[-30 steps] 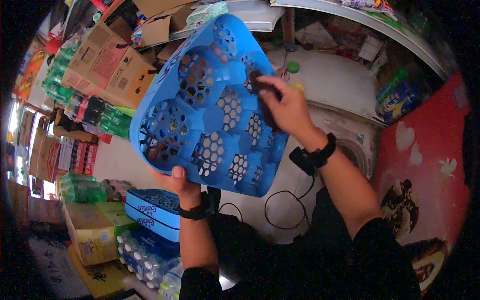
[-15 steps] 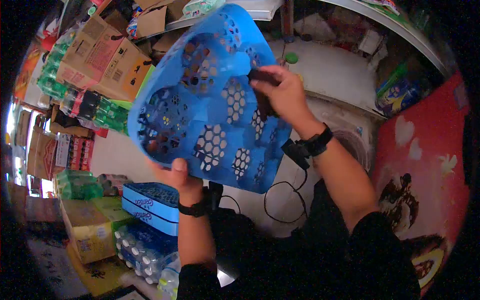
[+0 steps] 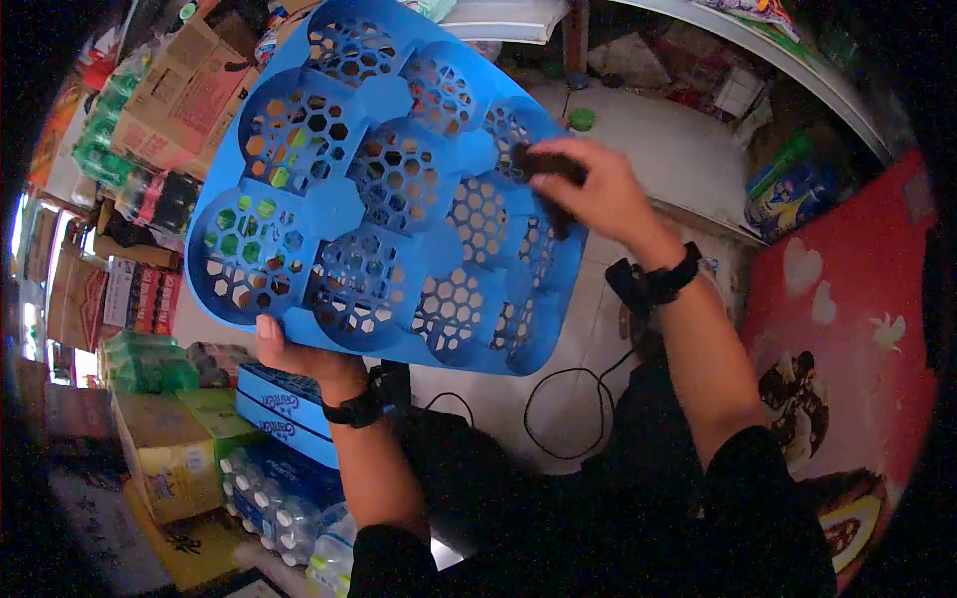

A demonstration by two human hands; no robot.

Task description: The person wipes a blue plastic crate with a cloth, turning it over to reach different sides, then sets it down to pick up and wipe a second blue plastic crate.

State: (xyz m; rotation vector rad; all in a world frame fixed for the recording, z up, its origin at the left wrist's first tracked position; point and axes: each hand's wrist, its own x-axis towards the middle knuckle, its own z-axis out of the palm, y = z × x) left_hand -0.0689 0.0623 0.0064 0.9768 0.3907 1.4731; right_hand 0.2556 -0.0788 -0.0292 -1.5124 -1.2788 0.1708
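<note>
A blue plastic tray (image 3: 334, 209) with round hollows and honeycomb holes is held up, tilted, in front of me. My left hand (image 3: 314, 364) grips its lower left edge, thumb on the near side and the other fingers hidden beneath. In my right hand (image 3: 598, 189) is a dark brown cloth (image 3: 551, 171), pinched between thumb and fingers. The cloth lies against the upper right part of the tray. Both wrists wear black bands.
Two stacked blue trays (image 3: 289, 411) stand at lower left, above packs of bottled water (image 3: 264, 498). Cardboard boxes (image 3: 184, 95) and green bottles (image 3: 145, 361) line the left. A red panel (image 3: 847, 299) stands right; a black cable (image 3: 528, 414) lies on the floor.
The tray has turned to show its hollows more squarely and shifted left with my left hand. My right hand and the cloth have moved slightly right and down.
</note>
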